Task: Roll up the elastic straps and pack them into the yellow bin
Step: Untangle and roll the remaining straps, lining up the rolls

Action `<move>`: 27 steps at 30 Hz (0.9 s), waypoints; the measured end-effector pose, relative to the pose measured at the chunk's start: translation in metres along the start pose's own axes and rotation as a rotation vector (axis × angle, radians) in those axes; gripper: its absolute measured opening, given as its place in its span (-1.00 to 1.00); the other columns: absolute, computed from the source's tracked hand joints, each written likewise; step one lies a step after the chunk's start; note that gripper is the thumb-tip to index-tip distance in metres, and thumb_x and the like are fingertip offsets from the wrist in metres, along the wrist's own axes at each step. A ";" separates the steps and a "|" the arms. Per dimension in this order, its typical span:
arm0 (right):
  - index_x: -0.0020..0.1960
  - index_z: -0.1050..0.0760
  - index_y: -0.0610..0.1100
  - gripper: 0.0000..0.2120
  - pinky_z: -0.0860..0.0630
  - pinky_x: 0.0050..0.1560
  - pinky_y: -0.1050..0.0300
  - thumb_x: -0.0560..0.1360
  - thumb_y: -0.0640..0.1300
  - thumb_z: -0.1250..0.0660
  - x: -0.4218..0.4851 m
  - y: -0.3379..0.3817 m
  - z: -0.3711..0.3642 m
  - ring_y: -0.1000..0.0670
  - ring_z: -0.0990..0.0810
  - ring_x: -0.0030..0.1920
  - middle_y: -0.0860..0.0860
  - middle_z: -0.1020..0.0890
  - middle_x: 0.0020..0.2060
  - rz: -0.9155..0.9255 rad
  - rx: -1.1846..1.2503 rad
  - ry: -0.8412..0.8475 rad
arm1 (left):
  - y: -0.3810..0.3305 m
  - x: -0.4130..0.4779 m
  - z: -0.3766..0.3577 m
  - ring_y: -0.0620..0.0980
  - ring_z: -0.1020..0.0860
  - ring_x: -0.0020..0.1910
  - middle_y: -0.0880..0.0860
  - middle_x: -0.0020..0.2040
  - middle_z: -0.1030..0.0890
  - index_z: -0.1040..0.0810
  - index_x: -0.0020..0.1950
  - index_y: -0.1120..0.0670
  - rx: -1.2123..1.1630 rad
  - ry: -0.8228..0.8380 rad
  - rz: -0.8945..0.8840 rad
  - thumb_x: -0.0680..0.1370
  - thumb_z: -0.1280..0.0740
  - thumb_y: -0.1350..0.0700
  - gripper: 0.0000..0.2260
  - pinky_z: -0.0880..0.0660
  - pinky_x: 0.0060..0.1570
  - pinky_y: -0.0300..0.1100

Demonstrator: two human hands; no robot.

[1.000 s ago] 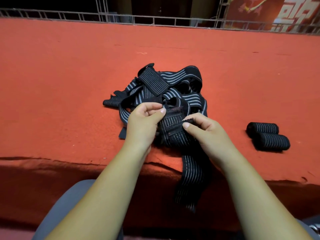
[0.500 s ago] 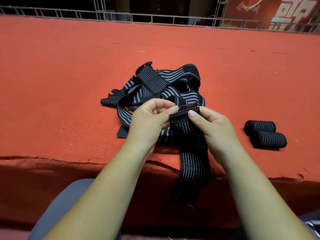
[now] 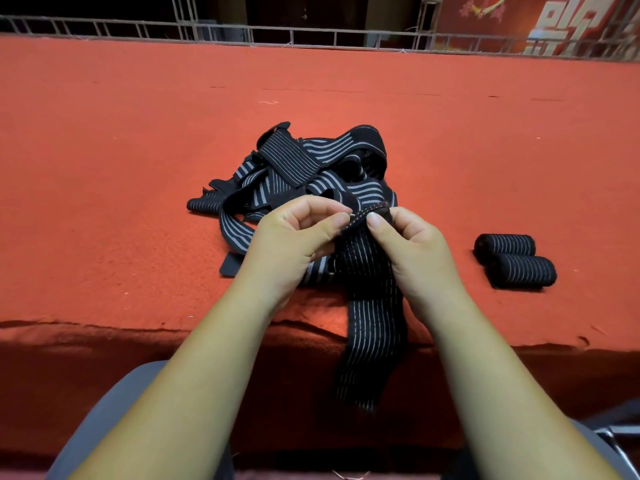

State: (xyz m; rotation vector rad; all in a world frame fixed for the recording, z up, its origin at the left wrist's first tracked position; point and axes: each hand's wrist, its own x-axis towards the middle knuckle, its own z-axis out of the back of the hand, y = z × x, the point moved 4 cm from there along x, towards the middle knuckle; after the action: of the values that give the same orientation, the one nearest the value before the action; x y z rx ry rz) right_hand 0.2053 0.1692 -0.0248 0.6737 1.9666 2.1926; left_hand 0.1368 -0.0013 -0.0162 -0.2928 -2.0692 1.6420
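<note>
Strap (image 3: 374, 306) end between both hands' fingers (image 3: 337, 221)

Warm overhead light, dark background, deep shadow below the table edge (image 3: 104, 323), wide-angle bowing.

strap end (image 3: 367, 216) lifted off pile (image 3: 311, 174) — both hands' grip closer | 1 fold begun

A seated person's left hand (image 3: 294, 237) and right hand (image 3: 412, 247) are bare, without gloves, rings or watch, nails cut short. Both forearms are uncovered to the bottom of the frame, no sleeves in view. Grey fabric, apparently trousers (image 3: 114, 407), covers the legs below.
</note>
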 end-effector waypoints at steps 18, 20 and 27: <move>0.26 -0.51 -0.16 -0.82 -0.66 -0.05 -0.01 0.69 -0.19 -0.42 -0.028 0.032 0.002 -0.08 -0.72 -0.08 -0.12 -0.75 -0.04 0.094 0.318 -0.110 | -0.022 -0.026 -0.034 0.03 -0.69 0.18 0.16 0.20 -0.70 -0.64 0.39 0.21 -0.266 0.083 0.026 0.61 -0.38 0.42 -0.64 -0.65 0.12 -0.19; 0.16 -0.56 -0.13 -0.91 -0.64 -0.04 -0.05 0.69 -0.15 -0.43 -0.038 0.035 0.006 -0.09 -0.72 -0.10 -0.13 -0.77 -0.07 0.097 0.274 -0.132 | -0.025 -0.032 -0.038 0.00 -0.72 0.13 0.14 0.18 -0.73 -0.67 0.33 0.19 -0.280 0.088 0.043 0.62 -0.37 0.42 -0.67 -0.65 0.07 -0.23; -0.01 -0.58 -0.11 -0.87 -0.48 -0.28 0.09 0.69 -0.10 -0.43 -0.069 0.041 0.018 -0.01 -0.55 -0.26 -0.08 -0.64 -0.27 0.137 0.115 -0.214 | -0.031 -0.054 -0.047 0.01 -0.73 0.14 0.16 0.19 -0.76 -0.72 0.24 0.17 -0.165 0.155 0.088 0.70 -0.35 0.24 -0.82 -0.68 0.06 -0.13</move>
State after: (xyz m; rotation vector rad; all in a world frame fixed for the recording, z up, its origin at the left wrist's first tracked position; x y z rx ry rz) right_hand 0.2824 0.1535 -0.0012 1.0418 1.9994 1.9916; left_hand 0.2107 0.0070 0.0086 -0.5557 -2.1017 1.4498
